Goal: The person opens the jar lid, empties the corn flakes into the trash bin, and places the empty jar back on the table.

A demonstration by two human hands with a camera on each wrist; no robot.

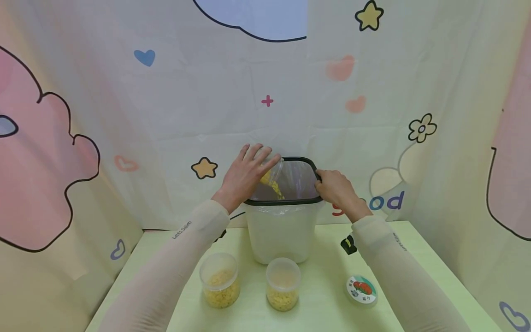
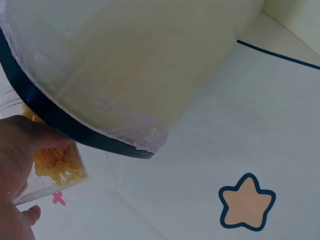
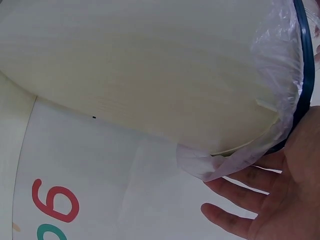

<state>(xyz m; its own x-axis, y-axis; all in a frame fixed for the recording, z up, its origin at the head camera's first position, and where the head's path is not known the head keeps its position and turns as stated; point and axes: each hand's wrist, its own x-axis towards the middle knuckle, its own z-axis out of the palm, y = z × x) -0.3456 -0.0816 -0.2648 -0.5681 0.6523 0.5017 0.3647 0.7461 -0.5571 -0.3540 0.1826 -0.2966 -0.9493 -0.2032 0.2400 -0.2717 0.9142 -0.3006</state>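
My left hand point(image 1: 244, 175) holds a clear plastic container point(image 2: 60, 172) tipped over the trash bin. Yellow shredded bits point(image 1: 274, 186) lie along its lower side and tumble toward the bin's inside. The trash bin point(image 1: 282, 235) is pale and stands upright on the table, with a dark rim point(image 1: 286, 202) and a thin clear liner point(image 3: 280, 55) folded over its edge. On the right side, my right hand point(image 1: 338, 186) grips the rim, its fingers lying outside against the liner in the right wrist view. How much is inside the bin cannot be seen.
Two clear tubs, a left one point(image 1: 221, 288) and a middle one point(image 1: 283, 293), stand in front of the bin with yellow bits inside. A round lid point(image 1: 362, 289) with a printed label lies to the right. A patterned cloth point(image 1: 232, 101) hangs behind the table.
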